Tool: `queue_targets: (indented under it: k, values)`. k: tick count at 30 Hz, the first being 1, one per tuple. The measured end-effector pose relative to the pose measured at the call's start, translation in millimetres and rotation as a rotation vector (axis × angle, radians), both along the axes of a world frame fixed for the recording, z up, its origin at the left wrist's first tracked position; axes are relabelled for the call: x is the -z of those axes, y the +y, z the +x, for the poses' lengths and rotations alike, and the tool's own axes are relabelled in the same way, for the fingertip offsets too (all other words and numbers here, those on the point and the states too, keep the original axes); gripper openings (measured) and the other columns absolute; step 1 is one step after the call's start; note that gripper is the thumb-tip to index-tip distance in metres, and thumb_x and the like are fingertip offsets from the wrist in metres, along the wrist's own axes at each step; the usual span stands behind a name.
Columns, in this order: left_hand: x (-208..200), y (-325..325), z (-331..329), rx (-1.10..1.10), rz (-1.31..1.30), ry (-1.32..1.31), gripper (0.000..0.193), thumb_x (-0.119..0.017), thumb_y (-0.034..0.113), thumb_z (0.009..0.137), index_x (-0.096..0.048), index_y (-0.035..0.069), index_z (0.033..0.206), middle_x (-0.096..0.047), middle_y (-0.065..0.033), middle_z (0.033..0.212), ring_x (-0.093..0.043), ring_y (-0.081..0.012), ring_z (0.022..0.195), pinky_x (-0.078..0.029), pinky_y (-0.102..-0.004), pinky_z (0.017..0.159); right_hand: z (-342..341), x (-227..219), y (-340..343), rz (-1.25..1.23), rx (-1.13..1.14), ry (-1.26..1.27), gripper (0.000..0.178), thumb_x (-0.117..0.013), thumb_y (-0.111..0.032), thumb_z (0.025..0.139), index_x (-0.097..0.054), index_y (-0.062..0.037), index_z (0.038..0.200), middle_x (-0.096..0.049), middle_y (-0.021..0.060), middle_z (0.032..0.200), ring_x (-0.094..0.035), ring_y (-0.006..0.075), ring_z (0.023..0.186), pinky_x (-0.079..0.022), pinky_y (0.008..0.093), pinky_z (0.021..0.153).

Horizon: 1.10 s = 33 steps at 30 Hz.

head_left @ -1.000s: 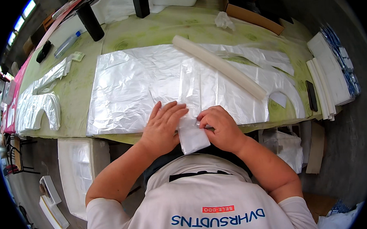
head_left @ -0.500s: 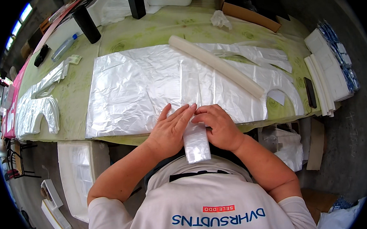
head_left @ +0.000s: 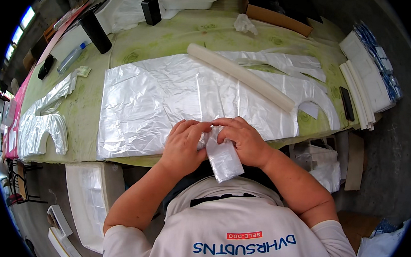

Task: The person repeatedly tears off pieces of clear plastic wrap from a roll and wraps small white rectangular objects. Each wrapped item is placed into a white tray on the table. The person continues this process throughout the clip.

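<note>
At the table's near edge, my left hand and my right hand are closed on a narrow folded piece of clear plastic film. Its lower end hangs past the edge, tilted, in front of my shirt. The fingertips of both hands nearly meet at its upper end. Beyond them a flat folded plastic strip lies on a stack of shiny, thin plastic aprons. A long off-white tube rests diagonally across the stack. What the fingertips pinch underneath is hidden.
More folded plastic aprons lie at the left. A clear bottle and a black cylinder stand farther back. A dark phone-like slab and white rolls are on the right. A white bin sits below the table's left.
My left hand has curled its stretched fingers and gripped the film. The film's hanging end has swung slightly right and now tilts.
</note>
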<state>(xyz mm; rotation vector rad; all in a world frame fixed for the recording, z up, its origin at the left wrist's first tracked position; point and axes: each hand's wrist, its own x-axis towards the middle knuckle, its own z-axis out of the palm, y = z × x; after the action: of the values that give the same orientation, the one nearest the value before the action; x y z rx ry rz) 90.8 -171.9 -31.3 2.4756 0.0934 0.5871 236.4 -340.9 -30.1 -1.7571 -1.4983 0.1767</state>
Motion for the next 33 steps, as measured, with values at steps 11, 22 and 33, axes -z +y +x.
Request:
queue_targets:
  k: [11, 22, 33]
  values:
    - [2, 2, 6, -0.130, -0.154, 0.065, 0.034, -0.076, 0.007, 0.079, -0.061, 0.005, 0.109, -0.072, -0.0085, 0.104, -0.068, -0.0306, 0.098, -0.048, -0.0460, 0.096, 9, -6, 10, -0.198, 0.100, 0.351, 0.025, -0.073, -0.015, 0.084, -0.061, -0.0093, 0.104, -0.071, 0.0135, 0.095, -0.067, 0.0352, 0.090, -0.052, 0.0410, 0.079]
    - [12, 9, 17, -0.154, -0.098, -0.096, 0.034, -0.079, 0.009, 0.078, -0.055, 0.004, 0.102, -0.066, -0.0145, 0.110, -0.064, -0.0333, 0.096, -0.049, -0.0434, 0.090, 19, -17, 46, -0.497, 0.399, 0.396, 0.034, -0.061, -0.032, 0.096, -0.068, 0.0001, 0.106, -0.073, 0.0209, 0.101, -0.069, 0.0394, 0.096, -0.053, 0.0460, 0.084]
    - [6, 15, 43, 0.074, 0.350, 0.314, 0.104, -0.062, 0.071, 0.087, -0.031, 0.002, 0.158, -0.027, -0.0212, 0.165, -0.019, -0.0390, 0.156, -0.013, -0.0578, 0.125, 14, -22, 40, -0.493, 0.462, 0.435, 0.042, -0.067, -0.024, 0.089, -0.058, -0.0016, 0.122, -0.071, 0.0192, 0.114, -0.069, 0.0373, 0.102, -0.054, 0.0448, 0.087]
